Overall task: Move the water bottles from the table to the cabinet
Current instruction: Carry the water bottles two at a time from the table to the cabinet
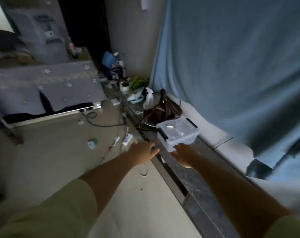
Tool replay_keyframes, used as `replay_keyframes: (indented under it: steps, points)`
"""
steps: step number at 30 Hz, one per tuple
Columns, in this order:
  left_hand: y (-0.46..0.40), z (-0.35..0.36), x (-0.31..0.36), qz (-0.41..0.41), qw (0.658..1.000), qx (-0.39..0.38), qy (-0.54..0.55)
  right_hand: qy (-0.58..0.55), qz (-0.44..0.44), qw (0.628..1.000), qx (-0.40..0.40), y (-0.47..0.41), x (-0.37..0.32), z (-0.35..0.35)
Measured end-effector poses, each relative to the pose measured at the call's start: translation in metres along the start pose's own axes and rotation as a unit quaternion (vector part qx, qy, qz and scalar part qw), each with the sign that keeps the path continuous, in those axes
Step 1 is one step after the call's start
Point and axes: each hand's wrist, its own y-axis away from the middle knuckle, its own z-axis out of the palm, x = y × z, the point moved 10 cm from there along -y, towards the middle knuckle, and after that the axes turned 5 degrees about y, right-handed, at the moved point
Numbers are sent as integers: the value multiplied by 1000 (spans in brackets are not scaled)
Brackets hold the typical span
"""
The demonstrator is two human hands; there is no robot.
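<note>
Your two bare arms reach forward from the near edge of a dim, motion-blurred view. Your left hand (pixel 143 152) hangs over the far edge of a pale table (pixel 63 152), fingers loosely extended and holding nothing. Your right hand (pixel 185 156) is just to the right of it, fingers spread and relaxed, with the fingertips at the near lower corner of a clear plastic storage box (pixel 177 133); the blur hides whether they actually touch it. The box has a lid with dark clips and stands on a dark marbled ledge (pixel 202 172) that runs along the right side of the table.

No water bottle can be clearly made out near either hand. Far along the ledge, past a brown handbag (pixel 161 109) and a small green plant (pixel 139 82), stands a cluster of small items, too blurred to say whether any is a bottle. Small packets and a dark cable (pixel 101 123) lie scattered on the table to the left of your left hand. A grey cloth with white flowers (pixel 48 86) covers something at the far left. A blue curtain (pixel 231 57) fills the right side
</note>
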Motion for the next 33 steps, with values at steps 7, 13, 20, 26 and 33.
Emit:
replay_keyframes:
  steps: [7,13,20,26,33]
  points:
    - [99,-82,-219,-159,985,64,-26,22,-137,990,26,-62,-252,-21]
    - [188,-112,-349,-269,960,79,-15,59,-239,969,15,-75,-413,-35]
    - [274,-136,-446,-375,920,109,19,116,-352,928,30,-87,-563,-44]
    - [317,-160,-507,-451,881,137,38,129,-435,890,33,-100,-670,-56]
    - [392,-169,-547,-532,825,176,72,156,-508,847,23,-90,-768,-40]
